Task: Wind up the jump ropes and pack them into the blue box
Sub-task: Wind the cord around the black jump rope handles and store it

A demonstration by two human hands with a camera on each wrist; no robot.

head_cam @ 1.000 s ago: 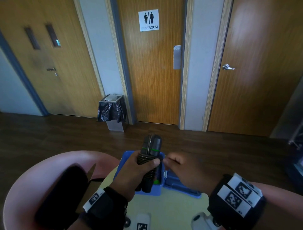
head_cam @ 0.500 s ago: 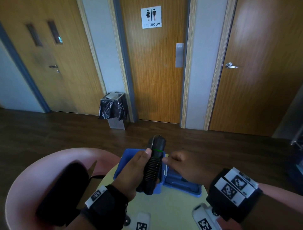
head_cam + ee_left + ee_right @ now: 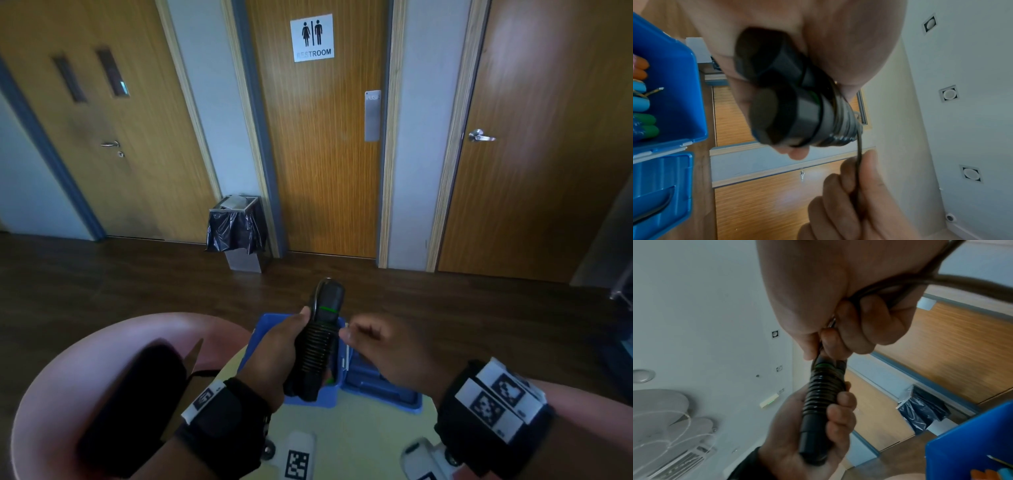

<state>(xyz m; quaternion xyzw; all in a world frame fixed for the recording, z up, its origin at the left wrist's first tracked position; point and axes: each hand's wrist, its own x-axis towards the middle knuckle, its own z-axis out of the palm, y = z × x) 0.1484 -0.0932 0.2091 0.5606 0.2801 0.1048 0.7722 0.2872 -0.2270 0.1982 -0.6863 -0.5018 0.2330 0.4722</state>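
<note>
My left hand (image 3: 284, 346) grips a pair of black jump rope handles (image 3: 320, 342) with a green ring, held upright over the blue box (image 3: 263, 329). Dark cord is wound in tight coils around the handles (image 3: 822, 402). Just right of them, my right hand (image 3: 352, 334) pinches the loose cord (image 3: 858, 155) between thumb and curled fingers, and the cord (image 3: 941, 280) trails off past the wrist. The open box (image 3: 674, 81) holds orange handles (image 3: 640, 69) and green handles (image 3: 645, 125). Its lid (image 3: 380, 390) lies open to the right.
The box sits on a small pale-yellow round table (image 3: 359, 428) with a white marker tag (image 3: 298, 459) near me. A pink chair (image 3: 85, 377) curves round the left. Beyond are dark wooden floor, a bin with a black bag (image 3: 236, 233) and wooden doors.
The handle bundle has turned in my left hand, whose thumb has shifted from across the handles to their side. My right hand stays close on the right with the cord.
</note>
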